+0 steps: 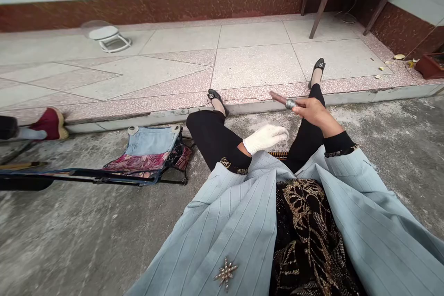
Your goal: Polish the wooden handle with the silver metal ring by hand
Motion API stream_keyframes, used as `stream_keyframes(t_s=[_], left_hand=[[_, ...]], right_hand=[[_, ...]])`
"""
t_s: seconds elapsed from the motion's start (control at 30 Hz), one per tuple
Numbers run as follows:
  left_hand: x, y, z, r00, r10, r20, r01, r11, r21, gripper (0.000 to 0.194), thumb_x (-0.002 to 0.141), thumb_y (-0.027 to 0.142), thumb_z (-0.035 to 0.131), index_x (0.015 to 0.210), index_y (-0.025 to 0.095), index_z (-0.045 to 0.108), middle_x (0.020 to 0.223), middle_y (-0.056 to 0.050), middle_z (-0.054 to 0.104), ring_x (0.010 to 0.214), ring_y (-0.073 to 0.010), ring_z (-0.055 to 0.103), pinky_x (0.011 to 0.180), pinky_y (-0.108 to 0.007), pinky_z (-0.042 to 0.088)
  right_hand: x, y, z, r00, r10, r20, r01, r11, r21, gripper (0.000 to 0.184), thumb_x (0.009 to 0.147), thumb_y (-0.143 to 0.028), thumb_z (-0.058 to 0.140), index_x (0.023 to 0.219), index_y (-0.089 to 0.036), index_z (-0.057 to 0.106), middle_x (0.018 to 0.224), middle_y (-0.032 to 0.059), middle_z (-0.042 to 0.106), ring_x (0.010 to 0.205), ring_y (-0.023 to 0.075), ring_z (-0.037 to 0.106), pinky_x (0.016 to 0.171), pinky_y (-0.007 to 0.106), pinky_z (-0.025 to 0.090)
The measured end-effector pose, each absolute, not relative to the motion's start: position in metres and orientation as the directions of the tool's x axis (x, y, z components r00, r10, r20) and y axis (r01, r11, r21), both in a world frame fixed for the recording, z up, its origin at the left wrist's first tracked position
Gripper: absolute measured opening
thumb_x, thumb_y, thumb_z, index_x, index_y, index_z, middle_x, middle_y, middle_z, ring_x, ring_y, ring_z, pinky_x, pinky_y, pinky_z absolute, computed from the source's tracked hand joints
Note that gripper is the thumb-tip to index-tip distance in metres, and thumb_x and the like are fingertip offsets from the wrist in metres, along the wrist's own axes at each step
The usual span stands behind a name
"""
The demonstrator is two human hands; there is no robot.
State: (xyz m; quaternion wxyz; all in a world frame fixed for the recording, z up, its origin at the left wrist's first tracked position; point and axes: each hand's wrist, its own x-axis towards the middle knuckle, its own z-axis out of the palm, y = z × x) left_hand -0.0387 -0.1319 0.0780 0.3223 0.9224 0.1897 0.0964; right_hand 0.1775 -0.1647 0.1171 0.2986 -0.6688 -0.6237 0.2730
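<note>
In my bare right hand [311,113] is a brown stick [278,97] with silvery wire [290,103] wound round it. My fingers close about its near end, and the far end points up and left. My left hand [265,139] wears a white knitted glove and is held low between my knees. Its fingers are pressed together and curl inward; whatever they may hold is hidden. Under that hand, a small piece of a yellow and black striped thing [278,155] shows at the edge of my blue jacket [236,203].
A folding chair [152,141] with denim and floral cloth stands at left, near another person's red shoe [52,124]. A raised tiled step [253,64] runs ahead, bearing a white stool [109,37], a wooden table [328,0] and, at right, a planter [430,65].
</note>
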Motion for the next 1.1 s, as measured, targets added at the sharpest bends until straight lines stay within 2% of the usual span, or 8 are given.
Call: stream_keyframes(t_s=[0.13,0.23,0.43,0.57,0.7,0.8,0.9,1.1], left_hand=[[-0.041,-0.131,0.079,0.919,0.39,0.049,0.33,-0.833,0.445,0.033,0.097,0.037,0.043,0.089,0.019,0.069,0.078,-0.002,0.066,0.077,-0.0162,0.06,0.071,-0.026,0.04],[-0.043,-0.128,0.08,0.905,0.42,0.059,0.368,-0.847,0.384,0.032,0.097,0.037,0.043,0.096,0.021,0.071,0.083,-0.002,0.068,0.078,-0.0164,0.061,0.07,-0.026,0.04],[-0.047,-0.118,0.082,0.857,0.509,0.084,0.422,-0.785,0.453,0.029,0.095,0.034,0.045,0.094,0.019,0.07,0.086,-0.003,0.07,0.08,-0.0164,0.062,0.072,-0.026,0.042],[-0.045,-0.113,0.073,0.808,0.565,0.169,0.319,-0.66,0.68,0.028,0.095,0.033,0.046,0.099,0.016,0.068,0.091,-0.003,0.069,0.082,-0.0146,0.061,0.076,-0.026,0.045],[-0.038,-0.119,0.061,0.775,0.623,0.109,0.2,-0.406,0.892,0.039,0.098,0.041,0.039,0.104,0.013,0.066,0.069,-0.001,0.059,0.06,-0.0106,0.051,0.06,-0.023,0.041],[-0.034,-0.125,0.059,0.847,0.528,0.062,0.188,-0.406,0.894,0.041,0.099,0.041,0.036,0.103,0.014,0.066,0.067,0.001,0.057,0.056,-0.0101,0.048,0.057,-0.023,0.039],[-0.033,-0.126,0.062,0.887,0.459,0.053,0.278,-0.622,0.732,0.034,0.097,0.036,0.04,0.097,0.018,0.069,0.081,-0.002,0.065,0.073,-0.014,0.059,0.07,-0.025,0.043],[-0.041,-0.115,0.073,0.862,0.501,0.083,0.43,-0.807,0.405,0.031,0.096,0.039,0.044,0.097,0.021,0.069,0.087,-0.005,0.069,0.082,-0.0196,0.062,0.074,-0.029,0.042]], right_hand=[[0.167,-0.166,0.113,0.042,0.983,-0.179,0.969,-0.083,-0.232,0.029,0.087,-0.033,0.059,0.104,-0.016,0.076,0.098,0.0147,0.072,0.09,0.0264,0.064,0.069,0.031,0.04],[0.162,-0.167,0.115,-0.064,0.912,-0.406,0.993,0.019,-0.113,0.022,0.085,-0.028,0.064,0.097,-0.014,0.077,0.099,0.0178,0.073,0.087,0.025,0.066,0.065,0.029,0.041],[0.174,-0.174,0.121,-0.424,0.671,-0.608,0.866,0.104,-0.489,0.022,0.084,-0.028,0.063,0.093,-0.015,0.078,0.068,0.0038,0.068,0.056,0.0117,0.055,0.054,0.023,0.039],[0.183,-0.178,0.129,-0.615,0.699,-0.364,0.592,0.105,-0.799,0.037,0.082,-0.039,0.065,0.11,-0.019,0.076,0.075,0.0007,0.068,0.061,0.0107,0.054,0.059,0.023,0.041],[0.183,-0.175,0.13,-0.35,0.933,-0.078,0.338,0.048,-0.94,0.041,0.08,-0.043,0.067,0.108,-0.015,0.074,0.072,0.0005,0.063,0.059,0.0099,0.048,0.056,0.024,0.039],[0.181,-0.168,0.123,-0.117,0.993,-0.028,0.296,0.008,-0.955,0.035,0.079,-0.044,0.066,0.094,-0.013,0.072,0.072,0.0027,0.062,0.057,0.0101,0.047,0.053,0.024,0.036],[0.182,-0.162,0.114,0.037,0.999,-0.013,0.435,-0.027,-0.9,0.034,0.08,-0.043,0.063,0.094,-0.012,0.071,0.07,0.0033,0.061,0.058,0.0121,0.048,0.054,0.025,0.036],[0.186,-0.163,0.112,0.061,0.997,-0.051,0.88,-0.078,-0.468,0.03,0.087,-0.035,0.056,0.098,-0.015,0.076,0.074,0.0059,0.065,0.072,0.019,0.055,0.063,0.028,0.032]])
